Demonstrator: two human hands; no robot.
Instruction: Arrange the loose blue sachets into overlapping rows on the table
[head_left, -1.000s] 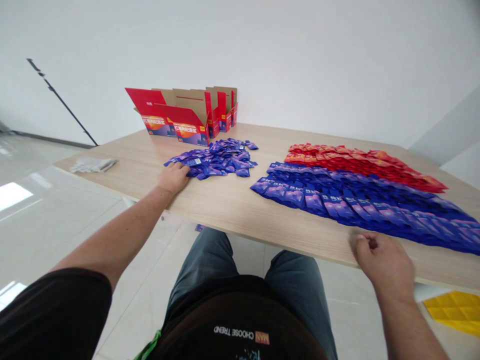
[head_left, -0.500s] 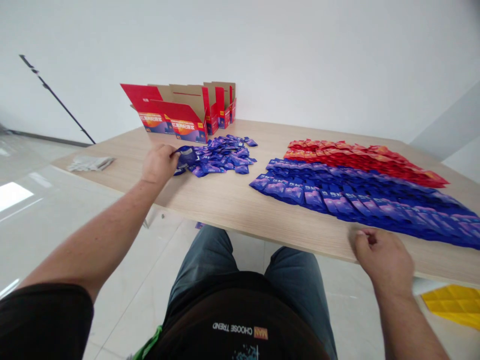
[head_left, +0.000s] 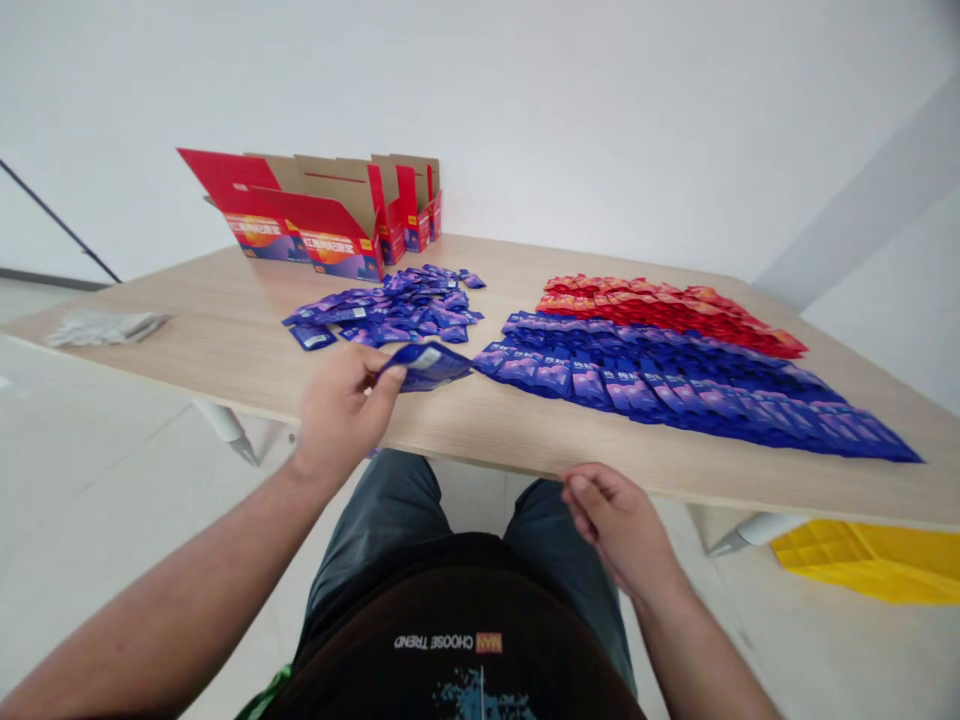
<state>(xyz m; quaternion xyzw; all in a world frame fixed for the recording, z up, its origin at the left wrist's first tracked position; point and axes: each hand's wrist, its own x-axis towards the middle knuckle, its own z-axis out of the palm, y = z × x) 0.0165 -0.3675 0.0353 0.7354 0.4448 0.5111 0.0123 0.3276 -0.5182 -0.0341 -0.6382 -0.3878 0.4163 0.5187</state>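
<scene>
Left hand (head_left: pixel 341 415) is pinching a blue sachet (head_left: pixel 427 365) between its fingers (head_left: pixel 382 395) over the table (head_left: pixel 480 430) — right hand (head_left: pixel 619 525) is staying empty near the edge, its curled digits (head_left: pixel 589 490) narrowing on nothing.

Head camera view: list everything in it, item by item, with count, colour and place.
Cardboard display boxes: at least three, red and kraft, far table edge
Wooden table: one, pale wood, centre
Loose sachets: many, blue-purple, heap left of centre on table
Sachet rows: many, blue-purple, overlapping, table's right
Red sachets: many, red-orange, rows behind the blue-purple rows
Flat bundle: one, silvery, table's left end
Yellow mat: one, yellow, floor at right
Held sachet: one, blue-purple, above table
Left hand: one, pinching the held sachet
Right hand: one, empty, near table's front edge
T-shirt: one, black, on the person
Jeans: one pair, grey-blue, on the person
</scene>
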